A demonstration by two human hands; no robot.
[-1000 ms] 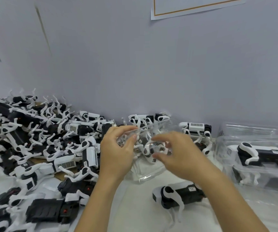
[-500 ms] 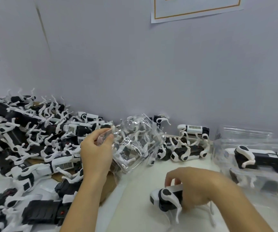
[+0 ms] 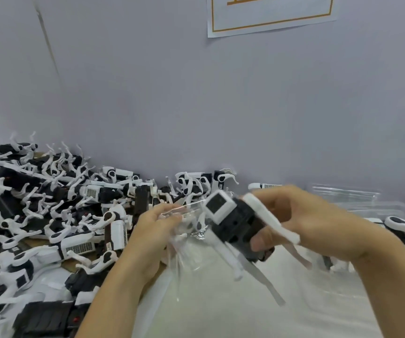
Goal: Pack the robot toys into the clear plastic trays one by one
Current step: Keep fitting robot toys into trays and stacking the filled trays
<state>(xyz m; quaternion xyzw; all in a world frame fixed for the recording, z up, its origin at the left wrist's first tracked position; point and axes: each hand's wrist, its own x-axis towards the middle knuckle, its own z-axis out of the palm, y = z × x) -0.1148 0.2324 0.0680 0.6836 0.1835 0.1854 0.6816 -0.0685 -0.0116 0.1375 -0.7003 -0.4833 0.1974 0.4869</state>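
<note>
Packing under way: the right hand (image 3: 316,223) grips a robot toy (image 3: 239,223) at centre, the left hand (image 3: 152,230) pinches an empty clear tray (image 3: 187,242) beside it, one packed tray (image 3: 396,225) lies at 3 o'clock, and a large unpacked pile (image 3: 50,215) remains at 9 o'clock.

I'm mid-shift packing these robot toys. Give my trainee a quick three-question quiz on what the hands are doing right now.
1. True or false: the right hand grips a black-and-white robot toy in the air.
2. What does the left hand hold? A) a clear plastic tray B) a barcode scanner C) nothing
3. Fill in: the heap of unpacked toys lies on the person's ____ side.

Key: 1 true; 2 A, the clear plastic tray; 3 left.
</note>
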